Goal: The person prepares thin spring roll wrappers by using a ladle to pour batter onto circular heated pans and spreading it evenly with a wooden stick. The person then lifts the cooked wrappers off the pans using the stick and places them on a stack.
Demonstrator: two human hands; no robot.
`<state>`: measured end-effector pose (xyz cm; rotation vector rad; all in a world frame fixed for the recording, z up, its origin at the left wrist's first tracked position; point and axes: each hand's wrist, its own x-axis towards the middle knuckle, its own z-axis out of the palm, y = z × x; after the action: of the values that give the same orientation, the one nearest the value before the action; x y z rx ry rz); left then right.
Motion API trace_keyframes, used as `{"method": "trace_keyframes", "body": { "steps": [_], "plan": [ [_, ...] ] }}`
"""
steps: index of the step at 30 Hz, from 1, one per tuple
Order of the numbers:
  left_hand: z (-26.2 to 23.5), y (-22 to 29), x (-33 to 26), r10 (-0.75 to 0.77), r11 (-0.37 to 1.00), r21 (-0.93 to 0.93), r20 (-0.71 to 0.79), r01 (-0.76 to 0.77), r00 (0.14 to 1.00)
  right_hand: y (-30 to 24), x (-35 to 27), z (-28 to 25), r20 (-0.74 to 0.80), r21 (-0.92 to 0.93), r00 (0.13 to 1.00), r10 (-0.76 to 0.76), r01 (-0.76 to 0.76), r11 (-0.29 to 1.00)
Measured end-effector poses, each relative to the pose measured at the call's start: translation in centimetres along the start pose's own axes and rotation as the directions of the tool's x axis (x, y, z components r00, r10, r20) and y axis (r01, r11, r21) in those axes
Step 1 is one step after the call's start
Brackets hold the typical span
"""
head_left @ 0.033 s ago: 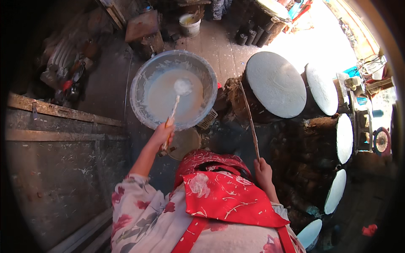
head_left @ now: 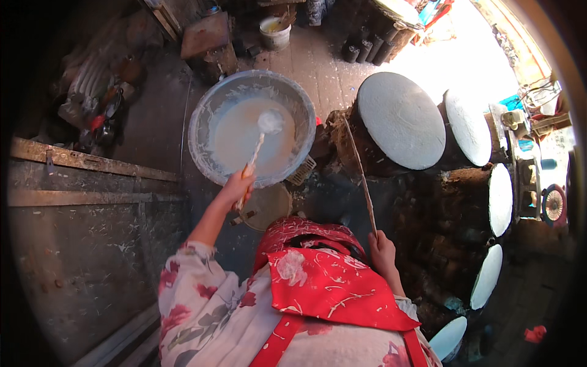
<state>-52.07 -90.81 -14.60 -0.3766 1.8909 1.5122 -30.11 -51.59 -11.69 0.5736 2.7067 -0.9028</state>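
My left hand [head_left: 237, 189] is closed around the handle of a long ladle [head_left: 271, 121]. Its round bowl, coated in whitish liquid, is over the pale, milky batter [head_left: 235, 136] in a large grey tub [head_left: 203, 110]. I cannot tell whether the bowl touches the batter. Lower right, my right hand [head_left: 383, 251] grips the near end of a long thin wooden stick [head_left: 364, 177]. The stick points away from me, and its far tip lies beside a big round griddle [head_left: 400, 122] topped with a white layer.
More white-topped round griddles [head_left: 468, 127] curve down my right side. A white bucket [head_left: 274, 35] stands at the back beside a wooden block [head_left: 206, 37]. Under the tub's near edge is a round lid-like disc [head_left: 269, 208]. Wooden boards [head_left: 92, 165] line the left.
My left hand and the ladle have shifted slightly to the right and away from me over the tub. My right hand and the stick have hardly moved.
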Motion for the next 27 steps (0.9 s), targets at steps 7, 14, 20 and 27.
{"method": "trace_keyframes", "body": {
  "steps": [7,14,20,27],
  "plan": [
    [-1.2,-0.4,18.2,0.303,0.349,0.935,-0.040,-0.072,0.952,0.5,-4.4,0.2,-0.083,0.054,0.985,0.153,-0.149,0.987],
    [-1.6,-3.2,12.7,-0.091,0.451,0.892,0.057,-0.010,0.994,2.4,-6.8,1.5,-0.011,0.070,0.978,0.208,-0.207,0.976],
    [0.0,-6.7,4.5,-0.494,0.731,-0.285,0.406,0.620,0.769,3.4,-5.0,1.0,-0.015,0.231,0.983,0.184,-0.175,0.957],
    [8.0,-3.0,-5.0,0.336,0.059,-0.802,0.577,0.594,0.745,4.4,-3.5,-1.1,-0.005,0.209,0.999,0.046,-0.044,0.977]
  ]
}}
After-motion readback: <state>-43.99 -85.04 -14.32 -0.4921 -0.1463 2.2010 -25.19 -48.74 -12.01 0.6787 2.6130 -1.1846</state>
